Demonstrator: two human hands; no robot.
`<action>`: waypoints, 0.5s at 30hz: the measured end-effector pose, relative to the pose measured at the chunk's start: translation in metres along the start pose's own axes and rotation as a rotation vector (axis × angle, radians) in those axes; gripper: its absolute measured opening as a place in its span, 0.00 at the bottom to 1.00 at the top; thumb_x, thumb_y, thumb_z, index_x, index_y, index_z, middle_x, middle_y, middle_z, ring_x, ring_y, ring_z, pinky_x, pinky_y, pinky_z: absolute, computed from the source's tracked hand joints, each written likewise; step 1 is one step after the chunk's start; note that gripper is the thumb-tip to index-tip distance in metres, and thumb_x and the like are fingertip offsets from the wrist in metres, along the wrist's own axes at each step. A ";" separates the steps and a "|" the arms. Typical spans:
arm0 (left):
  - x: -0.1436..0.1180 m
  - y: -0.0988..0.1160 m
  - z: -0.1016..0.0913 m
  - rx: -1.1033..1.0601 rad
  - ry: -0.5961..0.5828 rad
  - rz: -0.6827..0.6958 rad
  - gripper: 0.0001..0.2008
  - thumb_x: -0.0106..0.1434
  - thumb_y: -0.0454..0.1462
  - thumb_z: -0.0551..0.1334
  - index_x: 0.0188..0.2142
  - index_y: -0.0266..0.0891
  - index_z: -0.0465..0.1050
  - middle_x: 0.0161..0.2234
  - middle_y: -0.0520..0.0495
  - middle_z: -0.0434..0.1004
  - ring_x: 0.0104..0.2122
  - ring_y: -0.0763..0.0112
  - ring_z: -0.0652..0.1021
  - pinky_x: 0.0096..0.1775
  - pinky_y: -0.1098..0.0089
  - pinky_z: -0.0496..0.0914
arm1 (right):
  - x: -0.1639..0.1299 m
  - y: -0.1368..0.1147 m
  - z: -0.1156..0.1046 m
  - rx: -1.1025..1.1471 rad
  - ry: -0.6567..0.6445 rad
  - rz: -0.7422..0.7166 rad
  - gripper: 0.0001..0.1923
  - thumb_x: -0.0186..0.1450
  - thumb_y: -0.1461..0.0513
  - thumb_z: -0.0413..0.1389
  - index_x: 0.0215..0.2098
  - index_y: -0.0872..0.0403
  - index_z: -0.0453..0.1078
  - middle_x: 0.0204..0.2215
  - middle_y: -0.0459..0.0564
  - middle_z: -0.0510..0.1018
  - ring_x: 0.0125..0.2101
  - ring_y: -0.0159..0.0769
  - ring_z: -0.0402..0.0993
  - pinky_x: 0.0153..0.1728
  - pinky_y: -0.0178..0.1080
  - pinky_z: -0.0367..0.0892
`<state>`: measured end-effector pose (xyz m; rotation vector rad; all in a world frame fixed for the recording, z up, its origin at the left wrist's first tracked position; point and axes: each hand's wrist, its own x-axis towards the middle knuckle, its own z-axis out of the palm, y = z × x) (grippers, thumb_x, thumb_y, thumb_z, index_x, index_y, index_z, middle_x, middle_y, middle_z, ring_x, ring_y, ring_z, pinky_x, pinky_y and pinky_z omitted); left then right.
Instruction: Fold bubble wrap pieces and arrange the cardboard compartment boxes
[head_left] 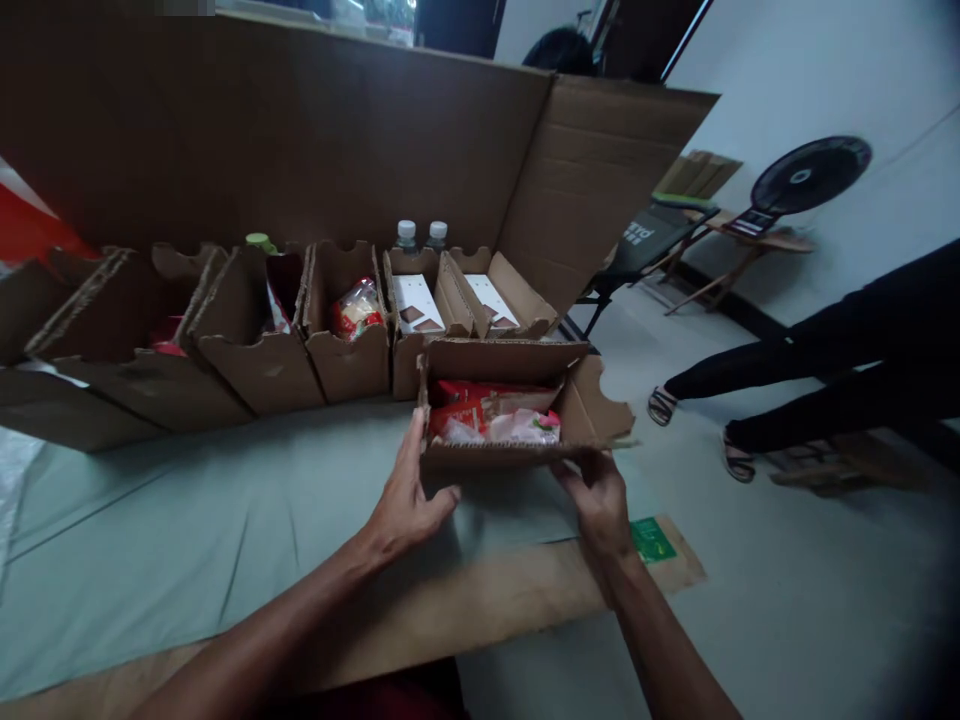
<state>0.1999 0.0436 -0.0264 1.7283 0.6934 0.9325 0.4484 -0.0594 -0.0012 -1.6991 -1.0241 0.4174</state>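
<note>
A small open-topped cardboard box is held in front of me, turned lengthwise. Inside it lie red snack packets and a white and pink packet. My left hand is at the box's left end, fingers stretched along the end wall and thumb apart below the near side. My right hand grips the lower near edge towards the right end, some fingers hidden under the cardboard. The near wall hides the box's underside, so I cannot tell if it touches the table.
Behind stands a row of cardboard bins holding packets, white boxes and bottles. A tall cardboard panel backs them. Green cloth covers the table. To the right are a person's legs and a black fan.
</note>
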 end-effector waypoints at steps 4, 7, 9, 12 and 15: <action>-0.083 0.005 -0.055 0.099 0.127 -0.139 0.33 0.65 0.46 0.65 0.66 0.43 0.60 0.63 0.37 0.70 0.65 0.48 0.69 0.65 0.48 0.66 | -0.060 -0.025 0.031 -0.150 -0.121 -0.016 0.17 0.67 0.52 0.57 0.49 0.50 0.69 0.45 0.57 0.80 0.51 0.52 0.75 0.56 0.54 0.69; -0.093 0.026 -0.093 0.136 0.233 -0.218 0.29 0.65 0.45 0.65 0.63 0.43 0.62 0.59 0.40 0.72 0.60 0.52 0.73 0.62 0.51 0.68 | -0.058 -0.058 0.065 -0.133 -0.226 -0.046 0.16 0.64 0.52 0.58 0.46 0.51 0.68 0.44 0.57 0.80 0.48 0.49 0.77 0.52 0.51 0.71; -0.074 0.040 -0.104 0.150 0.246 -0.177 0.31 0.63 0.44 0.66 0.63 0.42 0.62 0.60 0.40 0.71 0.60 0.52 0.73 0.61 0.50 0.69 | -0.042 -0.074 0.079 -0.042 -0.199 -0.044 0.18 0.62 0.52 0.59 0.46 0.51 0.67 0.45 0.57 0.80 0.48 0.48 0.77 0.53 0.50 0.71; -0.056 0.052 -0.096 0.131 0.180 -0.045 0.38 0.60 0.43 0.67 0.67 0.41 0.57 0.63 0.37 0.67 0.62 0.48 0.70 0.63 0.46 0.65 | -0.033 -0.078 0.072 0.028 -0.058 -0.013 0.19 0.59 0.52 0.62 0.44 0.51 0.66 0.46 0.58 0.80 0.48 0.49 0.77 0.54 0.52 0.69; -0.075 0.053 -0.070 0.134 0.080 0.004 0.38 0.62 0.41 0.65 0.69 0.39 0.56 0.66 0.32 0.64 0.65 0.44 0.67 0.65 0.42 0.61 | -0.059 -0.061 0.038 -0.016 0.103 0.026 0.22 0.56 0.49 0.65 0.42 0.51 0.67 0.47 0.61 0.79 0.52 0.54 0.75 0.58 0.57 0.64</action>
